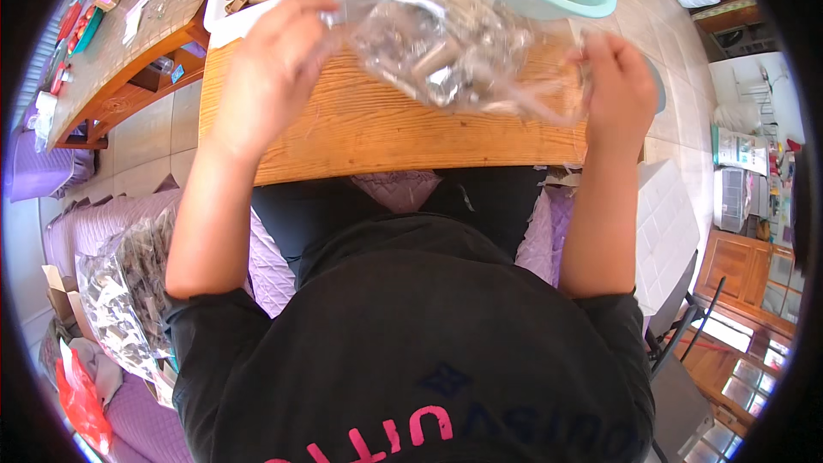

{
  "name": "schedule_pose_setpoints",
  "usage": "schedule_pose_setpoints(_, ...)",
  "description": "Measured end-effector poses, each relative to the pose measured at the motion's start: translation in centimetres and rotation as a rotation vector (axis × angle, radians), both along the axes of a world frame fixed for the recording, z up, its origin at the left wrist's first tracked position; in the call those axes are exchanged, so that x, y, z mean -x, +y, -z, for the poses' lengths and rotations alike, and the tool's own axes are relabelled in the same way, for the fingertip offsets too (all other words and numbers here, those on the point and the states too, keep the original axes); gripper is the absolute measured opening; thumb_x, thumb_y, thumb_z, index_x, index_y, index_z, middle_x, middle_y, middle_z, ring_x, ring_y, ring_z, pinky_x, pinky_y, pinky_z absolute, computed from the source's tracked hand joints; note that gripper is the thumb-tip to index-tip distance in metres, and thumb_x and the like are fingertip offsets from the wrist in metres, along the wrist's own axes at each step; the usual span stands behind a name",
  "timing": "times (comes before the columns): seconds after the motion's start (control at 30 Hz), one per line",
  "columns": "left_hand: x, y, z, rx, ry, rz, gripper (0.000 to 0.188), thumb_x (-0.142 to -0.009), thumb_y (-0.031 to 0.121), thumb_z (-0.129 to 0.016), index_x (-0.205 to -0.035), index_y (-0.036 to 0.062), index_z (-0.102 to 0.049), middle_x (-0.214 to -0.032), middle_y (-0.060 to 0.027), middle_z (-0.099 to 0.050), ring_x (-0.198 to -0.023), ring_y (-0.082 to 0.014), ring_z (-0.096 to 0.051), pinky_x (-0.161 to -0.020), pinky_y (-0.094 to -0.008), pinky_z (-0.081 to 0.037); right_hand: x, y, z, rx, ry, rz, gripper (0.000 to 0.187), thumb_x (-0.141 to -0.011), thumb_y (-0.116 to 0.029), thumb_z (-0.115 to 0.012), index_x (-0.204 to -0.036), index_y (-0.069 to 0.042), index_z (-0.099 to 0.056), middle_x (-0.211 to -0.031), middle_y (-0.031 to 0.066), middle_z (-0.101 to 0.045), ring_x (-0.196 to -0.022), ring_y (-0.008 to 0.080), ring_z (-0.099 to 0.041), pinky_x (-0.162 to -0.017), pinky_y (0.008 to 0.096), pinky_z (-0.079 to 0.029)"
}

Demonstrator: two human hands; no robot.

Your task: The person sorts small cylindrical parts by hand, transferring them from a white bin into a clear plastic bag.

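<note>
Shirt [420, 317] nearest, left hand [279, 69] and right [615, 86] spread wide, holding a bag [446, 47].

Brt; edge dist; bag [450, 43] blurry

Red bag [83, 399]; purple quilted cover [141, 416]; wooden door [729, 274]

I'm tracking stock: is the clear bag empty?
Not empty: brownish pieces show through the clear bag between the left hand and right hand. Blur hides how full.
</note>
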State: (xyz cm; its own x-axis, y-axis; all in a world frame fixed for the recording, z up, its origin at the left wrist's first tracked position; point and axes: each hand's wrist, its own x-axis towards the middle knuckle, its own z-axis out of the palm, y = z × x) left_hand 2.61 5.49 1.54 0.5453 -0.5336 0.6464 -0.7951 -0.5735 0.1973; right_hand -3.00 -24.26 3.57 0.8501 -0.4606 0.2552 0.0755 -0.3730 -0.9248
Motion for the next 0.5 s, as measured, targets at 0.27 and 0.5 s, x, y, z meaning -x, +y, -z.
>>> schedule_pose_setpoints(0.27, 7.8, 1.6, 6.3, 0.023, 0.290, -0.012, 0.013, -0.069, -0.008, -0.062, -0.077, 0.0023, -0.060, -0.122, -0.0206, -0.047, -0.104, -0.0332, -0.056, -0.087, -0.0377, -0.046, 9.6, -1.1, 8.7, -0.142, 0.217, -0.062, 0.017, -0.089, -0.017, -0.057, -0.088, -0.001, -0.061, -0.069, 0.0008, -0.061, -0.060, 0.0047, -0.052, -0.058, 0.0194, -0.041)
schedule_pose_setpoints(0.5, 11.5, 2.0, 8.3, 0.285, 0.440, -0.072, 0.020, -0.073, -0.009, -0.060, -0.090, 0.0019, -0.060, -0.119, -0.0177, -0.048, -0.097, -0.0281, -0.058, -0.084, -0.0355, -0.046, 12.2, -2.1, 8.5, -0.324, 0.560, -0.358, 0.012, -0.086, -0.011, -0.059, -0.090, 0.000, -0.062, -0.075, -0.0003, -0.060, -0.068, 0.0046, -0.051, -0.063, 0.0188, -0.040)
